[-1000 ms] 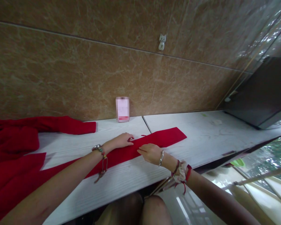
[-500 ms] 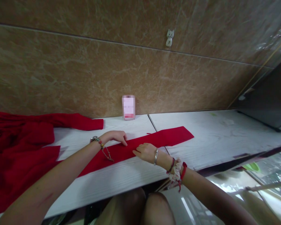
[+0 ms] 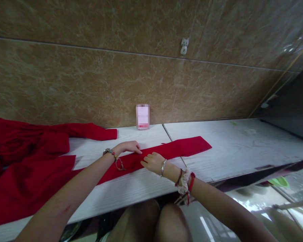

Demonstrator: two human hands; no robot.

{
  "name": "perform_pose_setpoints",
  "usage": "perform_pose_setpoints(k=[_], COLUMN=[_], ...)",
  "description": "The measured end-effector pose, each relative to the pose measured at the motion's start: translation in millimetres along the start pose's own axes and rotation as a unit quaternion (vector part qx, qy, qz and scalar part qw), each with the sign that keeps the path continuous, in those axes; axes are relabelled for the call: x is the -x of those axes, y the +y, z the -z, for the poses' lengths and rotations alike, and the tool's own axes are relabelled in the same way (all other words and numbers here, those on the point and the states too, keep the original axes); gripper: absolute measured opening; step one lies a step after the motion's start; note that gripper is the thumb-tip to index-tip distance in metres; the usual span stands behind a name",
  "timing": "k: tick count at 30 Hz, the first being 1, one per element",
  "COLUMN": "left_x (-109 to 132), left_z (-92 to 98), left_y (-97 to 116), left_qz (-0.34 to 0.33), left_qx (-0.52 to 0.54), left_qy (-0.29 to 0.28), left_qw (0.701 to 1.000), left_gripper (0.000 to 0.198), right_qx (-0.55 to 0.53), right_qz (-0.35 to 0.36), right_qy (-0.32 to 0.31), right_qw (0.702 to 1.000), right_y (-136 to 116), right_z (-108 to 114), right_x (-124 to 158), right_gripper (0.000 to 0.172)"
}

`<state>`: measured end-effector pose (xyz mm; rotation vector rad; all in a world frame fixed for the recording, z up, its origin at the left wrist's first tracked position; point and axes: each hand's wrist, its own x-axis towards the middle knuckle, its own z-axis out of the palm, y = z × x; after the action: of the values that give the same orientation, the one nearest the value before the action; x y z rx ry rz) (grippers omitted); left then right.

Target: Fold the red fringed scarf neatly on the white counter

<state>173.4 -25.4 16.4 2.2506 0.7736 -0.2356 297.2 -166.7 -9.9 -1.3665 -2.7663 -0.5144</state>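
Observation:
A long red strip of cloth (image 3: 174,149) lies flat and slanting across the white table (image 3: 232,144). It seems to join the heap of red fabric (image 3: 35,181) on the left. My left hand (image 3: 131,147) rests at the strip's upper edge, its fingers bent down and its fingertips on the cloth. Just to the right, my right hand (image 3: 153,162) lies palm down on the strip, fingers slightly curled and apart. Neither hand visibly grips the cloth. Bracelets circle both wrists.
A pink phone-like object (image 3: 142,117) leans against the brown tiled wall (image 3: 91,80). Higher up is a small white cat-shaped hook (image 3: 184,46). A dark panel (image 3: 288,104) stands at the table's right end. My knees are below the front edge.
My right hand has slid a little left along the strip, nearer my left hand. The whole view has shifted slightly, with the cloth and phone now further right.

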Motion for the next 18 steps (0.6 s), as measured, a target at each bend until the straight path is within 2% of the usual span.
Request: perform_pose_setpoints(k=[4, 12, 18], left_x=[-1.0, -1.1, 4.0], left_z=[-1.9, -6.8, -5.8], left_y=[-3.0, -6.5, -7.0], left_qz=[-0.007, -0.004, 0.006], left_qx=[0.014, 0.046, 0.1], left_qy=[0.011, 0.032, 0.044], left_qw=[1.0, 0.998, 0.994], left_gripper=[0.017, 0.019, 0.028], right_qx=[0.021, 0.049, 0.048], right_qz=[-0.011, 0.008, -0.037], right_qy=[-0.002, 0.079, 0.068], right_qw=[1.0, 0.996, 0.996], right_y=[-1.9, 2.0, -5.4], right_z=[-5.5, -9.5, -9.6], right_x=[-3.3, 3.0, -1.2], right_gripper=[0.019, 0.024, 0.023])
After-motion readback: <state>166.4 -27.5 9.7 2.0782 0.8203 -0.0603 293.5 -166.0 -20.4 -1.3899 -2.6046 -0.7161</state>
